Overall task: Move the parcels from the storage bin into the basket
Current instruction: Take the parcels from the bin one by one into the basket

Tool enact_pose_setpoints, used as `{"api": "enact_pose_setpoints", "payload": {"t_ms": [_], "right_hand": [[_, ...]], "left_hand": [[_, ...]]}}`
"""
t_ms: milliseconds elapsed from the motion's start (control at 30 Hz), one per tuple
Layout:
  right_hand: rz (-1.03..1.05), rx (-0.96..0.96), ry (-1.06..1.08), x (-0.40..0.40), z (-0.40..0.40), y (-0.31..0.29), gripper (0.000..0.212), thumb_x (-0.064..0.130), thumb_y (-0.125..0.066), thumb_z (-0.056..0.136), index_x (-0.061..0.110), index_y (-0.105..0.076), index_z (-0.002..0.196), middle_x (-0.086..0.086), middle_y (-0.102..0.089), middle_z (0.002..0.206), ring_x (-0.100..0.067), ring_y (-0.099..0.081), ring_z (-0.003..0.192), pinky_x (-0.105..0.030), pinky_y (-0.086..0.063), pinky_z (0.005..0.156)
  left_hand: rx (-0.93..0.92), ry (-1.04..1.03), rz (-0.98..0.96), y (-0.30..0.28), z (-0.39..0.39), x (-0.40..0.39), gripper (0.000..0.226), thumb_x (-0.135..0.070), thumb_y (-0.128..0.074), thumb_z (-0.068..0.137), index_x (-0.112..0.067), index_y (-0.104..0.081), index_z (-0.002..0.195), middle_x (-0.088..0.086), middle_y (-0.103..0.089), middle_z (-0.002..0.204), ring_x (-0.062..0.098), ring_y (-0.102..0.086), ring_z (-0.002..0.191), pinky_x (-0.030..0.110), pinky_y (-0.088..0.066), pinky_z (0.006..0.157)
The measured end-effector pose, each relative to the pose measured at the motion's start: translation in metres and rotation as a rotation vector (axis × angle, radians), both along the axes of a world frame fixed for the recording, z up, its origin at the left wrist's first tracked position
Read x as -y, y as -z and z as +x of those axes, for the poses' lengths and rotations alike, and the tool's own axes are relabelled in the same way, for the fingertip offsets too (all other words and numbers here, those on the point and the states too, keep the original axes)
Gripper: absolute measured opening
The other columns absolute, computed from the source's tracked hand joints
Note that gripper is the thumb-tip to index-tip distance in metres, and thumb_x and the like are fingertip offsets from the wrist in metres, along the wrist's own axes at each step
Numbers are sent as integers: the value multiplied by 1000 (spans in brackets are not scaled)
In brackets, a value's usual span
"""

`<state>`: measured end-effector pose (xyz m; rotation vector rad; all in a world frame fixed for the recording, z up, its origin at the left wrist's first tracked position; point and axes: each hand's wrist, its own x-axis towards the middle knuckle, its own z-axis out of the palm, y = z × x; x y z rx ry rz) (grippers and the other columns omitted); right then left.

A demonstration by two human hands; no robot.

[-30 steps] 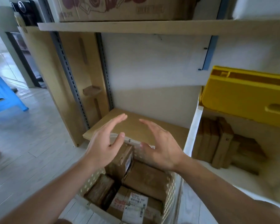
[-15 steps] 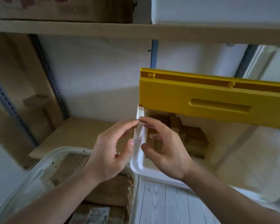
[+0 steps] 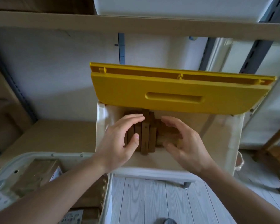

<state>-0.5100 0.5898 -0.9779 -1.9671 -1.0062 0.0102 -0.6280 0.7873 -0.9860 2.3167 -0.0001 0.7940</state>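
- The shelf [image 3: 136,21] spans the frame well above both hands, a white box sitting on it.
- The bin [image 3: 152,172], white-walled, opens under the fingers; its yellow lid [image 3: 176,94] is tipped up just beyond the fingertips.
- The basket [image 3: 39,156] sits below and to the left of the left wrist, with parcels already lying inside under the forearm.
- The parcels [image 3: 145,136], brown and standing on edge in a tight row, are in the bin between the two hands; a paler one lies under the right fingers.
- The left hand [image 3: 120,143] hovers at the row's left end, fingers straight and close together, thumb spread toward the cardboard; whether it touches cannot be told.
- The right hand [image 3: 183,141] mirrors it on the other side, fingers loosely curved and slightly apart, clamped on nothing.
- Risk, as a judgement: squeezing the whole row from its ends could let the middle parcels slip out, since only pressure between the palms would hold them.
- Risk: the raised lid hangs just past the fingertips, and a high lift could knock it so that it drops onto the hands.
- Risk: the basket rim lies close beside the bin wall, so a low swing leftward could snag a parcel there.
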Motion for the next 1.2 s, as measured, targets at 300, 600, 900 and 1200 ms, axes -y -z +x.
{"api": "enact_pose_setpoints", "payload": {"t_ms": [300, 600, 900, 1200], "right_hand": [[-230, -102, 198, -26, 58, 39, 66, 26, -74, 83, 24, -53, 146, 5, -60, 140, -15, -55, 129, -18, -38, 92], [-517, -237, 556, -88, 116, 105, 89, 46, -75, 81, 19, -29, 153, -12, -28, 152, -38, -27, 142, -54, -40, 107], [-428, -315, 721, -120, 146, 141, 86, 55, -75, 67, 20, -49, 141, -14, -51, 136, -38, -46, 124, -45, -44, 83], [-413, -309, 677, -97, 126, 108, 92, 58, -80, 67, 14, -44, 139, -17, -43, 139, -39, -36, 132, -46, -40, 86]], "left_hand": [[-162, -65, -78, 22, 20, -11, 48, -22, -56, 99, -31, -50, 146, -20, -49, 148, -9, -38, 139, 2, -29, 104], [-184, -76, -120, 28, 32, -5, 49, -27, -53, 96, -34, -50, 145, -25, -49, 146, -12, -40, 136, 15, -32, 105], [-176, -27, -171, 26, 34, -2, 49, -27, -53, 91, -31, -56, 139, -21, -47, 145, -7, -41, 137, 23, -38, 108], [-218, -39, -220, 23, 29, -8, 51, -31, -54, 90, -36, -54, 140, -23, -48, 143, -7, -45, 132, 35, -45, 108]]}}
